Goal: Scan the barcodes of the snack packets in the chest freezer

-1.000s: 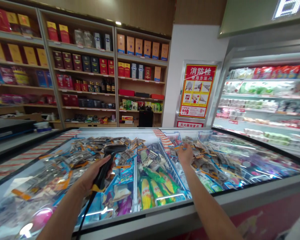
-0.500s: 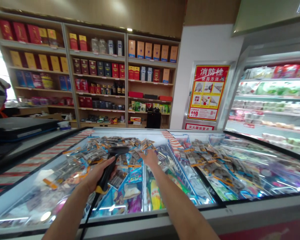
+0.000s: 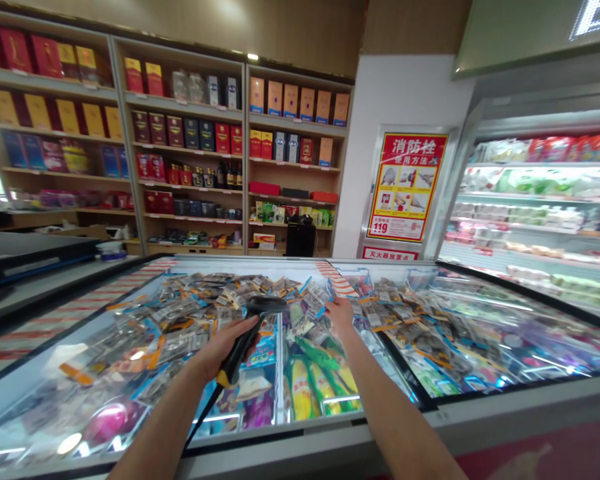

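Note:
My left hand [image 3: 225, 348] is wrapped round the handle of a black and yellow barcode scanner [image 3: 237, 350], whose head points away and to the right. From its handle a dark cable runs down toward the freezer's front edge. My right hand [image 3: 341, 315] pinches a small flat packet [image 3: 314, 297] with a clear, grey-printed face and blue edging. It is right of the scanner head, apart from it. Many similar packets [image 3: 185, 310] with orange or blue edges lie spread over the freezer's glass top. Under the glass show yellow corn packs [image 3: 323, 383] and other frozen goods.
The chest freezer's front rim [image 3: 280, 443] runs along the near side. More packets [image 3: 420, 317] lie on the right section. A counter with a dark device [image 3: 35, 257] stands left. Behind are shelves of boxes [image 3: 190, 137], a red sign [image 3: 409, 187] and a lit refrigerated display [image 3: 540, 200].
My right hand has moved right and now lifts a blue-edged packet. The scanner in my left hand has shifted right too. The view has turned slightly to the right.

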The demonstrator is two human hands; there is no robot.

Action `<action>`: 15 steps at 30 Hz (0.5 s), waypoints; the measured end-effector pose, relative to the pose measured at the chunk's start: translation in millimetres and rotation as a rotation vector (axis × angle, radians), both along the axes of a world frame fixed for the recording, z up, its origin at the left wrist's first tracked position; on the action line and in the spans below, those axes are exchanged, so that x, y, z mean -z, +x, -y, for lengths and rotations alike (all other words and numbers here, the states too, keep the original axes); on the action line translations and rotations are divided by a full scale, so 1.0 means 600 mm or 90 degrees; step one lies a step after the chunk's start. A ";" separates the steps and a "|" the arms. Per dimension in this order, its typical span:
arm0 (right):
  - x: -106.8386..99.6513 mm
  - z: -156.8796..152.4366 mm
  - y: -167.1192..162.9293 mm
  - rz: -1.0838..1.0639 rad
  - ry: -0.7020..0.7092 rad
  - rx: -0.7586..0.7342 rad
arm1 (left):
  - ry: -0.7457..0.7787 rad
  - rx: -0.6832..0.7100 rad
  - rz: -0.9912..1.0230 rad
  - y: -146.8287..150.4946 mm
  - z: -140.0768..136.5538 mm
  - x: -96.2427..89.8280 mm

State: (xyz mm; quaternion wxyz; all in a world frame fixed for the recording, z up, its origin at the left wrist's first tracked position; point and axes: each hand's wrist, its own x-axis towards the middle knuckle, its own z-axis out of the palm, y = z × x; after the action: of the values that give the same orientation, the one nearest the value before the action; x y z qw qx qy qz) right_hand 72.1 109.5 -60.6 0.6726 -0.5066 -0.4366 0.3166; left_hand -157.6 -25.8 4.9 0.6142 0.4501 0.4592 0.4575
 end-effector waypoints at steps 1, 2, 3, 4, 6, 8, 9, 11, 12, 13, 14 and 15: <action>0.002 0.002 0.006 -0.033 -0.012 -0.001 | 0.002 0.009 0.009 0.011 -0.005 0.001; 0.003 0.004 0.010 -0.063 -0.023 -0.003 | 0.001 0.021 0.018 0.022 -0.009 0.001; 0.005 0.006 0.011 -0.088 -0.030 -0.005 | -0.001 0.032 0.023 0.031 -0.014 0.001; 0.007 0.008 0.010 -0.109 -0.035 -0.008 | -0.004 0.041 0.026 0.040 -0.018 0.001; 0.010 0.009 0.006 -0.142 -0.043 -0.014 | -0.008 0.056 0.030 0.051 -0.023 0.001; 0.011 0.009 0.002 -0.166 -0.046 -0.017 | -0.010 0.064 0.038 0.057 -0.026 0.000; 0.011 0.008 0.001 -0.174 -0.047 -0.016 | -0.010 0.065 0.042 0.058 -0.027 -0.001; 0.010 0.007 0.001 -0.185 -0.050 -0.010 | -0.008 0.061 0.052 0.058 -0.026 -0.003; 0.010 0.007 0.001 -0.188 -0.052 -0.006 | -0.004 0.059 0.056 0.057 -0.026 -0.004; 0.010 0.006 0.001 -0.189 -0.053 -0.003 | 0.001 0.061 0.060 0.056 -0.025 -0.005; 0.010 0.006 0.002 -0.189 -0.053 0.000 | 0.006 0.066 0.061 0.055 -0.024 -0.006; 0.010 0.007 0.003 -0.188 -0.052 0.000 | 0.012 0.072 0.060 0.054 -0.022 -0.006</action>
State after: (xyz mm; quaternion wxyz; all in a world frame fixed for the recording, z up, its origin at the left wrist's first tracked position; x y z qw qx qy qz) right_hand 73.7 105.5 -66.7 0.7084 -0.4815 -0.3198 0.4050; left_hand -125.4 -12.3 8.6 0.6559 0.4589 0.3993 0.4470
